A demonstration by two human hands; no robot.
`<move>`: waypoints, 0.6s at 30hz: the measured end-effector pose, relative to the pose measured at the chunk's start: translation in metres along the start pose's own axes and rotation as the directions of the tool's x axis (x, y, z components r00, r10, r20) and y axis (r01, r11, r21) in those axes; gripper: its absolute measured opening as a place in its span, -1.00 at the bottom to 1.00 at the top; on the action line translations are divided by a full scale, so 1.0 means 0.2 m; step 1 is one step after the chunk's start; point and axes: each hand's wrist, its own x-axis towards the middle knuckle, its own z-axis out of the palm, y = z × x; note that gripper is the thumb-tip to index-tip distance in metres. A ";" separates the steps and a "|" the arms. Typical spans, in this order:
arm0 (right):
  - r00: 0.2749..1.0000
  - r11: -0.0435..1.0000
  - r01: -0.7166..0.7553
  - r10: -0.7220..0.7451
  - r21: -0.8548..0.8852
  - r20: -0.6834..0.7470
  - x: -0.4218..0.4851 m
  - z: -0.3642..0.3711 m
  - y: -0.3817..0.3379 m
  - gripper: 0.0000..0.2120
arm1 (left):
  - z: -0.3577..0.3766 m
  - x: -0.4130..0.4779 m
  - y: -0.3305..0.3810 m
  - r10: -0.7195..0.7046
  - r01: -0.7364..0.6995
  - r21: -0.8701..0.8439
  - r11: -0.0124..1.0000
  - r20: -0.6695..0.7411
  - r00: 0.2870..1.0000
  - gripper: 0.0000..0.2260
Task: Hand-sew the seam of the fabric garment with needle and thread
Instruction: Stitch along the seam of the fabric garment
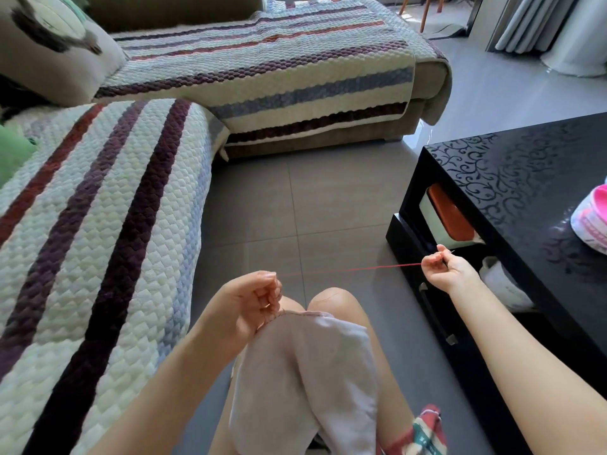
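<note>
Red thread [351, 270] runs taut between my hands, above my knees. My left hand [249, 303] is curled shut on the far edge of the garment [312, 372], pinching it where the thread comes out. My right hand [441, 267] is out to the right with thumb and fingers pinched on the thread's other end; a thin dark sliver between them looks like the needle [446, 261], though it is too small to be sure.

The garment is pale, pinkish-white cloth, draped over both bare knees and hanging down toward me. A red and green patterned cloth [427, 431] lies just beside it, near right.

Grey floor tiles [295, 208] lie beyond my knees. On the left is a sofa [98, 224] under a quilted striped cover, which turns and runs along the far side, with a cushion [49, 44] at the far left. On the right stands a glossy black surface [525, 192] with a scroll pattern, and a pink and white tub [591, 221] sits at its right edge.
</note>
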 end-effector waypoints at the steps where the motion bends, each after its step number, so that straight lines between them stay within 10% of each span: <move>1: 1.000 1.000 0.006 -0.005 -0.003 0.005 0.00 0.00 -0.01 -0.73 | -0.01 0.00 0.00 0.003 -0.003 0.006 1.000 -0.001 1.000 -0.90; 10: 0.926 0.895 0.276 -0.150 -0.351 0.345 -0.27 0.16 0.12 -0.78 | -0.04 0.01 -0.02 0.055 0.050 0.553 0.832 -0.171 0.984 -0.79; 14: 0.694 0.457 0.661 -0.071 -0.595 0.716 -0.56 0.18 0.27 -0.79 | -0.03 -0.06 -0.05 0.155 0.034 0.836 0.548 -0.142 0.978 -0.61; 18: 0.533 0.022 0.835 0.214 -0.549 0.819 -0.74 0.13 0.44 -0.70 | 0.00 -0.11 -0.06 0.104 -0.138 0.702 0.699 0.091 0.990 -0.76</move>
